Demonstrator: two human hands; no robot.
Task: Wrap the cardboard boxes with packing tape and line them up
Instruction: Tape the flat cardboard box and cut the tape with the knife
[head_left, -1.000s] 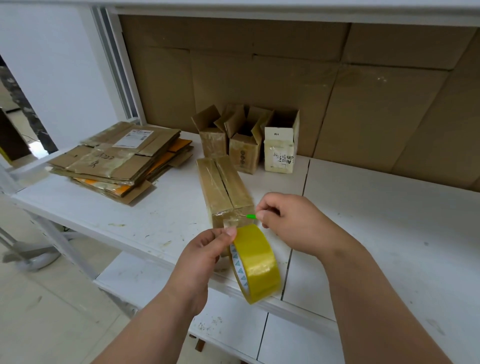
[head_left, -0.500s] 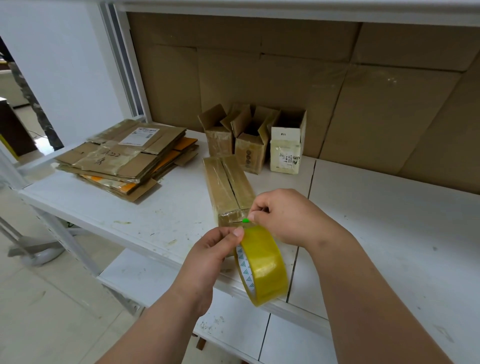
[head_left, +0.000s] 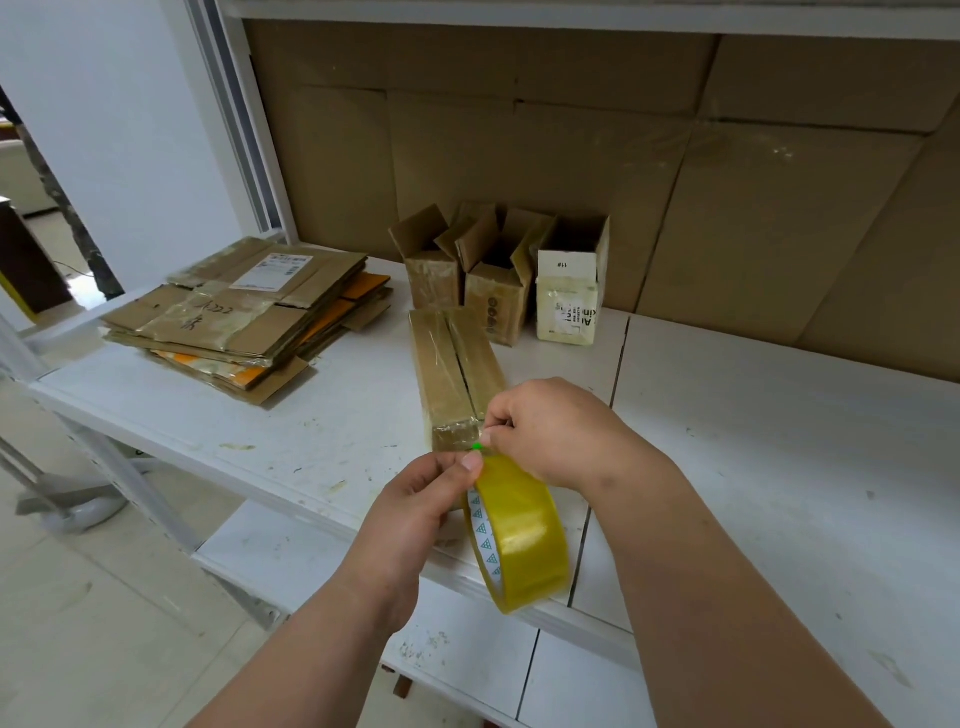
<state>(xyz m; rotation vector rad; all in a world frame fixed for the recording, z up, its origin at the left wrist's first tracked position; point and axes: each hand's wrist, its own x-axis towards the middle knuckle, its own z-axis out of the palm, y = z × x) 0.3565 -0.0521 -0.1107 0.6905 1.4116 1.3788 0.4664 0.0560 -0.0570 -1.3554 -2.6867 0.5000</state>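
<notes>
**Finding the tape end before the next wrap**

The white counter (head_left: 779, 441) is carrying everything, and the work is happening at its near edge. Against the cardboard backing at the rear, three open boxes (head_left: 498, 291) are standing side by side with their flaps up; they look to be waiting for their turn and for lining up. To the left, a stack of flattened cartons (head_left: 244, 317) is lying well apart from the job.

The long cardboard box (head_left: 454, 369) is lying flat just beyond the hands, its glossy skin suggesting tape is already running along its length, with a dark seam down the middle of its top.

The roll of yellow packing tape (head_left: 519, 535) is hanging over the counter's edge, standing on its rim. The left hand (head_left: 415, 525) is gripping it, thumb pressing on the top of the roll. The right hand (head_left: 550, 431) is curling closed, its fingertips pinching at the tape's loose end by a small green tab (head_left: 476, 446).

Judging by this, the step is peeling a fresh length. Doing it well is likely meaning keeping the roll steady with the left thumb, pulling the end straight towards the box end, and keeping the strip flat so it is not folding onto itself.
</notes>
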